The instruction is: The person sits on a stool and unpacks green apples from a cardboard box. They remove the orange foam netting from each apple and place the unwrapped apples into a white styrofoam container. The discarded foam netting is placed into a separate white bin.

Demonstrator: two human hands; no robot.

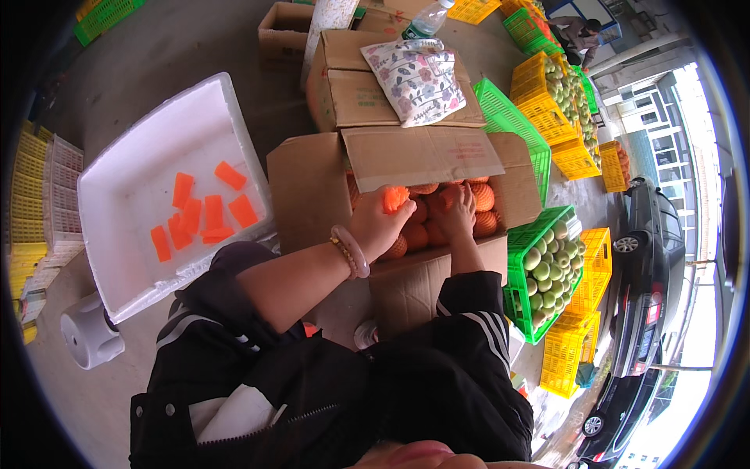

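Note:
An open cardboard carton (410,264) stands before me, holding several round orange fruits (484,197) in foam nets. My left hand (378,218), with a beaded bracelet (350,252) at the wrist, is closed around a bunched orange foam net (396,199) above the carton's left side. Inside the carton, my right hand (460,211) has its fingers curled over a netted fruit (446,198); its grip is partly hidden. To my left, a white foam box (123,234) contains several flat orange foam nets (214,212).
A closed carton (351,97) behind bears a floral pouch (417,82) and a plastic bottle (429,20). At right are a green crate (515,299) of green fruit, yellow crates (562,357) and parked cars (647,275). A white stool (88,334) is at left. A person (577,35) is far off.

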